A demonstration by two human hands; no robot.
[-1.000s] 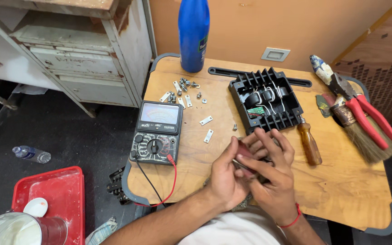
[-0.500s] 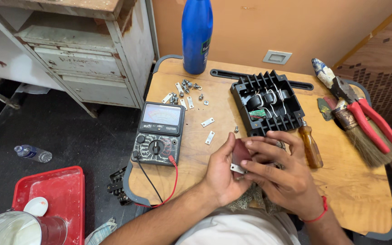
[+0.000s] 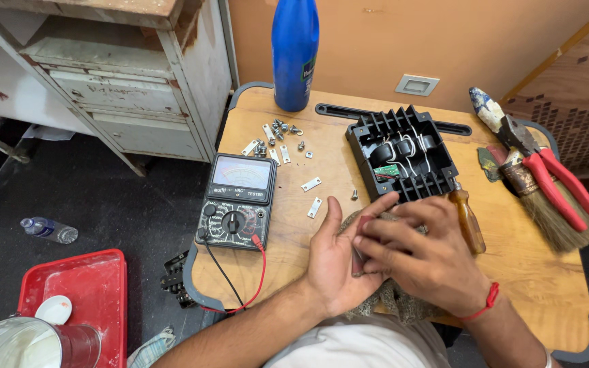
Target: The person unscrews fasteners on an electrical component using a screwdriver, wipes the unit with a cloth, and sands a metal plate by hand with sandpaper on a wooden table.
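Compared with a second earlier, the right hand [image 3: 420, 255] now covers the small dark part [image 3: 361, 240], fingers pressing it into the cupped left hand [image 3: 335, 269] above the tabletop [image 3: 526, 272].

The hands [image 3: 383, 255] hide most of a small dark part [image 3: 360, 255] and a cloth [image 3: 397, 300]. The tabletop's [image 3: 547, 286] near edge is cut off.

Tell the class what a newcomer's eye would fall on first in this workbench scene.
Both hands meet at the near middle of the wooden table: the left hand cups a small dark part while the right hand presses on it. Left of them lies a multimeter; a tall blue bottle stands at the far edge.
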